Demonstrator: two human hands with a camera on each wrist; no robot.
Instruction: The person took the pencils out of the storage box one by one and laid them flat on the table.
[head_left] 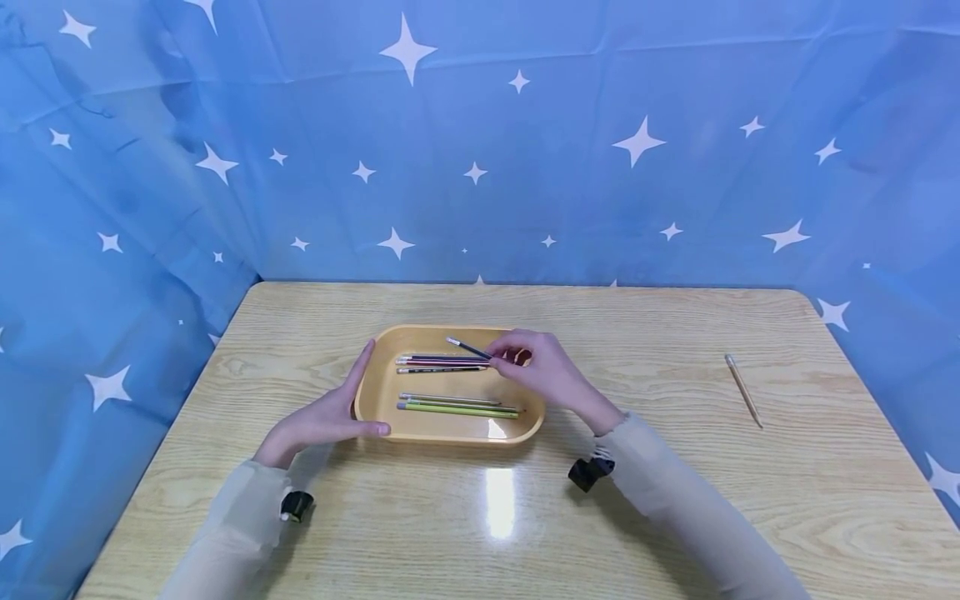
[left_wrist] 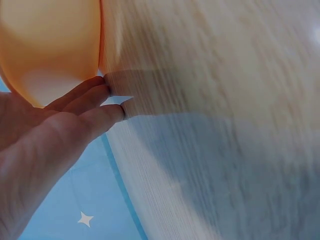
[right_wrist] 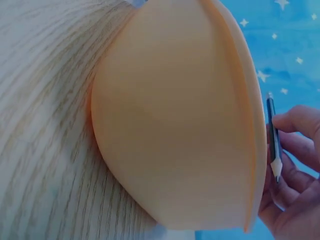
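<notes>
A shallow yellow-orange tray (head_left: 450,427) stands on the wooden table. My left hand (head_left: 326,419) holds its left end, thumb over the near rim and index finger along the outer wall; the other fingers rest low against it in the left wrist view. Above the tray's right half, my right hand (head_left: 538,367) pinches a dark pencil (right_wrist: 273,132) between thumb and fingers, its sharpened tip toward the palm. Inside the tray, several dark and red pencils (head_left: 442,362) lie side by side at the far side. Several green and pale pencils (head_left: 457,408) lie nearer me.
A plain wood-coloured pencil (head_left: 744,392) lies by itself on the right part of the table (head_left: 645,342). Blue cloth (head_left: 525,183) with white stars hangs behind the table and at its sides. Black wrist cameras sit under both sleeves.
</notes>
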